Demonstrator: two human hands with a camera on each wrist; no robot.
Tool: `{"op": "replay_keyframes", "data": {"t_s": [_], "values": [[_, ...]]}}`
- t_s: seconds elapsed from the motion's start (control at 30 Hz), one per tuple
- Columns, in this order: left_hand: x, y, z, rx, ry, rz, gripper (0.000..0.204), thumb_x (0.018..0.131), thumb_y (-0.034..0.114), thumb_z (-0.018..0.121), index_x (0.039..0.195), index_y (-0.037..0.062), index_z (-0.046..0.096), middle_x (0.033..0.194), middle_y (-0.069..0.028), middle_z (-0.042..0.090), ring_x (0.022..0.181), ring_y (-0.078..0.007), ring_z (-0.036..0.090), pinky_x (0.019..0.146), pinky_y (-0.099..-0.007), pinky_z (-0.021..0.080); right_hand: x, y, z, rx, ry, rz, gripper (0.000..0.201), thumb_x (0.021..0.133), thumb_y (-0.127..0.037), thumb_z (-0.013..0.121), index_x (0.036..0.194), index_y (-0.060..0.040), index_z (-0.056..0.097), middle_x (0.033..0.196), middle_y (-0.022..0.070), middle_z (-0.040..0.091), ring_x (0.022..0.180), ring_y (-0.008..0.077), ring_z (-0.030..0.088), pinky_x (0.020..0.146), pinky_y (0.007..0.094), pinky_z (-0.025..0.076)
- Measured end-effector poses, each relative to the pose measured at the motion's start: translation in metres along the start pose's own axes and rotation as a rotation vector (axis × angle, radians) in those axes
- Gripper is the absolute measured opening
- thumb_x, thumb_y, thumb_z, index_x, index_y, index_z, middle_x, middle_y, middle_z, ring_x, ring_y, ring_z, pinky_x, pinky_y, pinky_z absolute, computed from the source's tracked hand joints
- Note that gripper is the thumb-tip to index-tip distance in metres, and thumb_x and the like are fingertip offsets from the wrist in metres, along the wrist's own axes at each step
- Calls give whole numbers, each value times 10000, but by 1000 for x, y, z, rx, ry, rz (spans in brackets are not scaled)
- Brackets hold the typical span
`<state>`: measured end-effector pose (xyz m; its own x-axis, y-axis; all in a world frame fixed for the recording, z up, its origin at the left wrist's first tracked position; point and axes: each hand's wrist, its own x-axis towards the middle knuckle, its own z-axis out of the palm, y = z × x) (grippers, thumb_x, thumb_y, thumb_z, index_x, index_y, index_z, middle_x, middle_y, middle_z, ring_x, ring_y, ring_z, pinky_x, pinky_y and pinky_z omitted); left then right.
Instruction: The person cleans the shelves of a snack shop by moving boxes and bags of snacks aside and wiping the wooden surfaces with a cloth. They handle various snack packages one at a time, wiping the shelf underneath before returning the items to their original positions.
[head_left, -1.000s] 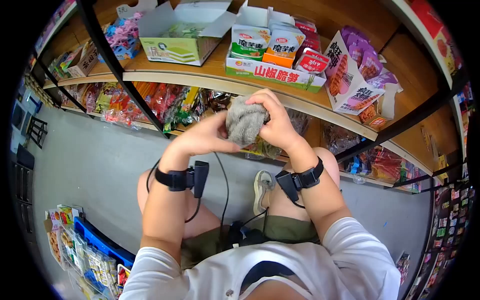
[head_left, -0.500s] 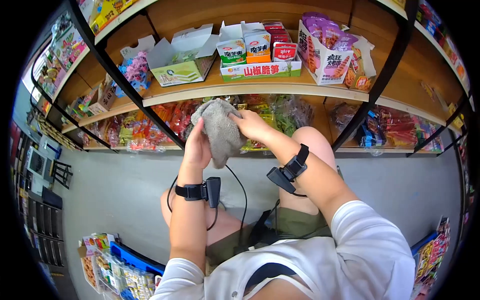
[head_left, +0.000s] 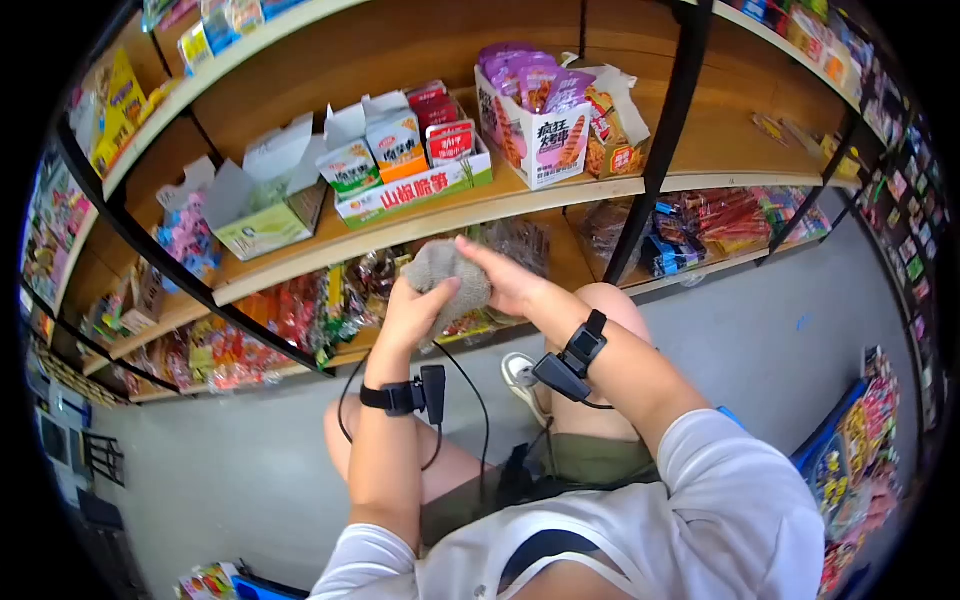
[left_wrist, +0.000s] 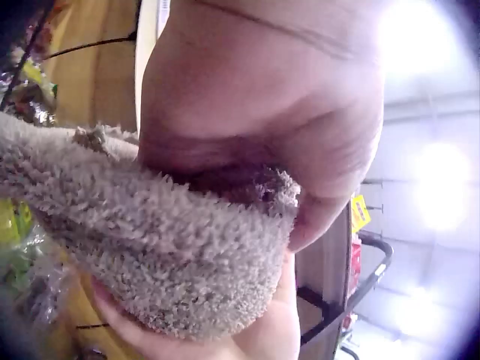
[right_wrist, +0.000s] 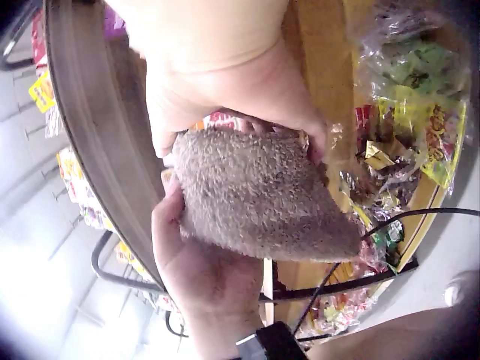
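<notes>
Between our hands sits the grey cloth (head_left: 433, 262): our left hand (head_left: 410, 312) pinches it, thumb across its near face; our right hand (head_left: 512, 286) lies along its right side, though whether those fingers grip, we cannot tell. To shape it neatly, we'd do best, we judge, to pin the layers under the left thumb and smooth the edges with the right fingers. Just beyond the fingers, plastic-wrapped snacks (head_left: 522, 240) crowd the lower shelf. Farther, straight past them, a low tray (head_left: 435, 190) holds upright packets (head_left: 395, 145); left, an open carton (head_left: 265, 233) has greenish contents; right, a white box (head_left: 560, 155) holds purple packets (head_left: 538, 85).
</notes>
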<state>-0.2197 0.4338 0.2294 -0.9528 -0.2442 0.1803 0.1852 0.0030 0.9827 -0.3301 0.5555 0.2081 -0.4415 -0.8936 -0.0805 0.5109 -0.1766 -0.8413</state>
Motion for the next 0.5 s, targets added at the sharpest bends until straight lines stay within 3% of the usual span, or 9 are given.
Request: {"op": "replay_keyframes", "data": {"t_s": [0.03, 0.1, 0.13, 0.2, 0.27, 0.3, 0.33, 0.43, 0.5], "values": [[3, -5, -2, 259, -14, 25, 373, 749, 69, 647, 1106, 2, 559, 991, -92, 616, 886, -176, 575, 791, -293, 460, -1, -4, -10, 87, 5, 27, 467, 849, -407, 574, 1210, -136, 455, 1149, 34, 530, 1069, 183, 488, 888, 397, 399], [3, 13, 2, 681, -103, 122, 354, 675, 18, 639, 1025, 5, 591, 949, -150, 619, 875, -235, 597, 790, -313, 465, 13, 8, -36, 119, 147, -128, 476, 816, -271, 621, 1232, -143, 430, 1096, 29, 536, 1029, 170, 480, 877, 355, 376], [12, -10, -6, 882, -18, 425, 353, 608, 34, 636, 961, 24, 613, 937, -188, 600, 843, -352, 582, 762, -367, 483, 12, 6, -34, 124, 152, -119, 502, 797, -233, 632, 1240, -142, 416, 1073, 26, 535, 1012, 163, 475, 872, 340, 362], [14, -5, -14, 1133, -32, 521, 227, 562, 12, 641, 787, 31, 619, 853, -125, 584, 860, -318, 543, 739, -385, 442, 14, 6, -31, 74, 174, -116, 541, 777, -161, 635, 1258, -141, 388, 1009, 21, 525, 966, 155, 484, 828, 309, 367], [7, 13, -17, 1462, -51, 472, 100, 567, 29, 610, 659, 56, 583, 801, -54, 558, 880, -244, 511, 748, -337, 404, 31, 18, -50, -405, 208, -245, 604, 734, -135, 675, 1257, -96, 374, 950, 45, 512, 897, 173, 503, 783, 287, 397], [5, 13, -18, 1457, -22, 506, 108, 565, 33, 605, 663, 58, 570, 832, -46, 567, 886, -242, 510, 741, -338, 400, 37, 22, -56, -723, 233, -337, 635, 715, -131, 691, 1258, -78, 367, 932, 55, 508, 874, 180, 507, 783, 286, 407], [4, 13, -20, 1455, 3, 544, 115, 562, 37, 601, 666, 60, 557, 863, -39, 577, 893, -240, 508, 734, -340, 397, 35, 17, -48, -991, 289, -579, 720, 669, -127, 713, 1279, -52, 338, 951, 90, 495, 908, 215, 492, 844, 317, 399], [4, 8, -22, 1443, 104, 720, 79, 596, 59, 573, 654, 68, 520, 935, -13, 600, 863, -214, 517, 697, -335, 397, 21, -11, -19, -1250, 173, -931, 699, 600, -73, 698, 1249, -93, 439, 1140, 132, 464, 1107, 315, 393, 982, 405, 311], [4, 11, -18, 1420, 140, 806, 75, 604, 61, 566, 653, 70, 511, 957, -7, 606, 851, -210, 527, 675, -335, 399, 10, -15, -17, -1363, 22, -899, 537, 591, -47, 681, 1111, -89, 553, 1197, 108, 456, 1148, 333, 359, 1024, 420, 266]]}}
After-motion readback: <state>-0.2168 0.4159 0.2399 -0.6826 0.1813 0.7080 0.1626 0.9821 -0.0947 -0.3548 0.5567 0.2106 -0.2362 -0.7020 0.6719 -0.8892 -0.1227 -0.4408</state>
